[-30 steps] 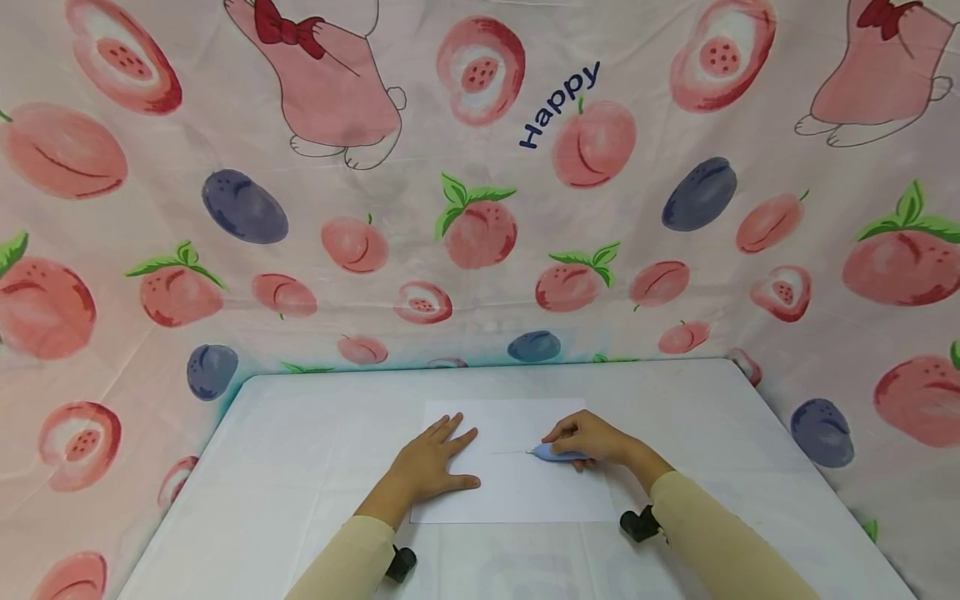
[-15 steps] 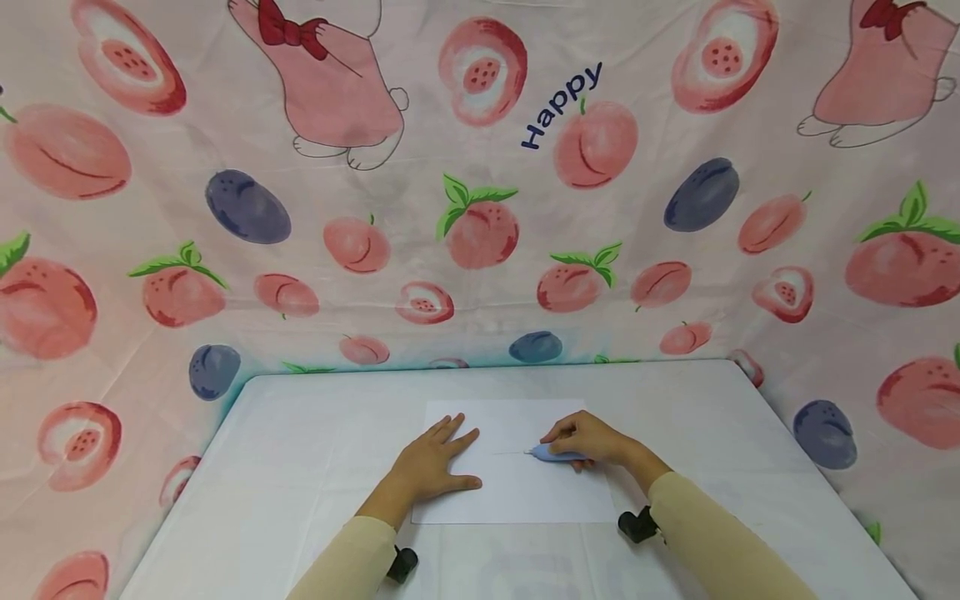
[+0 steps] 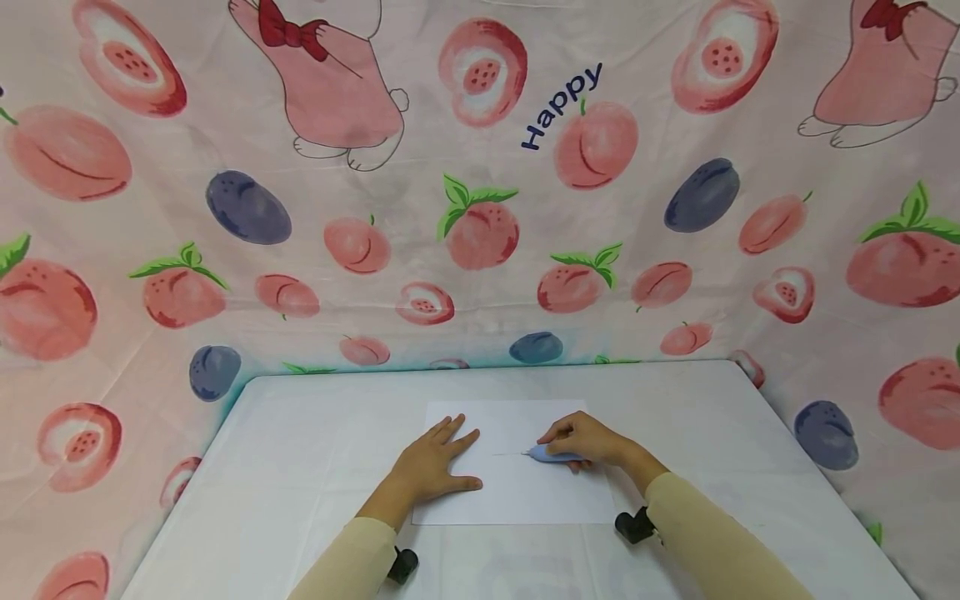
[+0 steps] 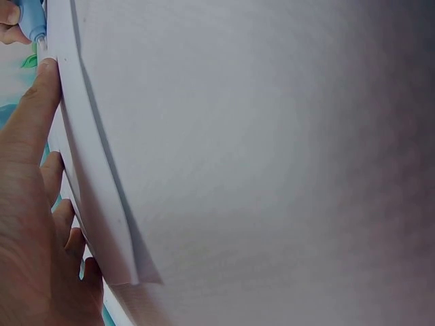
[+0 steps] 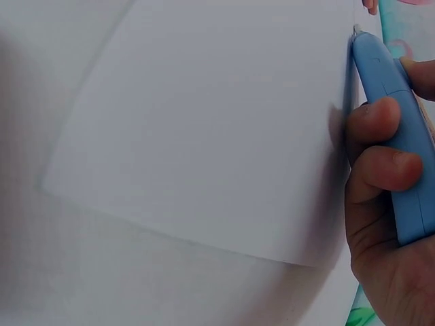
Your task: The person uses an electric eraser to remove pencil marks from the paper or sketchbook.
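Observation:
A white sheet of paper [image 3: 525, 500] lies on the table, with a faint pencil line [image 3: 506, 454] across its middle. My left hand [image 3: 423, 468] rests flat on the sheet's left part, fingers spread. My right hand [image 3: 592, 437] grips a blue electric eraser [image 3: 551, 454] over the right part, its tip pointing left at the line's right end. In the right wrist view, fingers curl round the eraser's body [image 5: 380, 68] and the thumb lies along its other side; its pale tip meets the paper. The left wrist view shows the left hand [image 4: 27, 204] at the paper's surface.
The white-covered table [image 3: 315, 433] extends around the sheet on all sides. Behind it hangs a pink fruit-print cloth [image 3: 480, 325]. A small black device sits at each wrist, the left one [image 3: 403, 566] and the right one [image 3: 636, 526].
My right hand has slid slightly left with the electric eraser, its tip following the line, whose visible stretch is a little shorter. The left hand stays in place on the paper.

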Action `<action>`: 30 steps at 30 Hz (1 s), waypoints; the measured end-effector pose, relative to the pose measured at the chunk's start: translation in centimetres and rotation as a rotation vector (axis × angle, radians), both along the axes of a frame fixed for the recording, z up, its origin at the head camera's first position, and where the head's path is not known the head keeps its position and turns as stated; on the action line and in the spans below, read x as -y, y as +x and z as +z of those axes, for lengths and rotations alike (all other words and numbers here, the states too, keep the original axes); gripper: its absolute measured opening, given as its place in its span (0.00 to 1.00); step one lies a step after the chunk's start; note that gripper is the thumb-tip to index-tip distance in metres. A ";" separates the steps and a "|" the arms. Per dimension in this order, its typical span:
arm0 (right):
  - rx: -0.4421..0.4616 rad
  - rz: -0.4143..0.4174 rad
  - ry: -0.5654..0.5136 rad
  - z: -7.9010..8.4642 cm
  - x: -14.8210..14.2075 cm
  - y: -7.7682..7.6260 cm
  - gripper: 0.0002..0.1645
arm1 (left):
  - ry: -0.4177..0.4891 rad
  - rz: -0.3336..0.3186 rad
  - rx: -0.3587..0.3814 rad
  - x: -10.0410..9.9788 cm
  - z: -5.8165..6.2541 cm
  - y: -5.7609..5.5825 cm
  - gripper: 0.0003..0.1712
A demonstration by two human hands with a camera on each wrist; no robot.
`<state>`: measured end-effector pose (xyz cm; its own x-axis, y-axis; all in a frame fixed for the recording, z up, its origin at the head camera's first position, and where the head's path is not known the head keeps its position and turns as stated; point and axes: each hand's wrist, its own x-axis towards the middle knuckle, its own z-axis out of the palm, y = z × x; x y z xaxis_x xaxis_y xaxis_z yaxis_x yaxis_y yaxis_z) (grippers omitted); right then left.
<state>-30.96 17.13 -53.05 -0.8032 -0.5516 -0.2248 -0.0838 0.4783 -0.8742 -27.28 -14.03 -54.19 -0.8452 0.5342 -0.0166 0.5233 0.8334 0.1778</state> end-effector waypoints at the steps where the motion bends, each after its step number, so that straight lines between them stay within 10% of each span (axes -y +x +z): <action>1: 0.002 0.001 -0.002 0.0 0.0 0.0 0.12 | 0.001 -0.002 0.000 0.0 0.0 0.0 0.50; 30: 0.014 0.010 -0.005 0.6 0.7 0.2 0.11 | -0.002 0.007 0.013 -0.1 0.5 0.2 0.49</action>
<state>-30.73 16.40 -52.42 -0.7943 -0.5609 -0.2335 -0.0761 0.4730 -0.8778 -27.13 -13.95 -53.71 -0.8487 0.5281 -0.0285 0.5149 0.8375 0.1831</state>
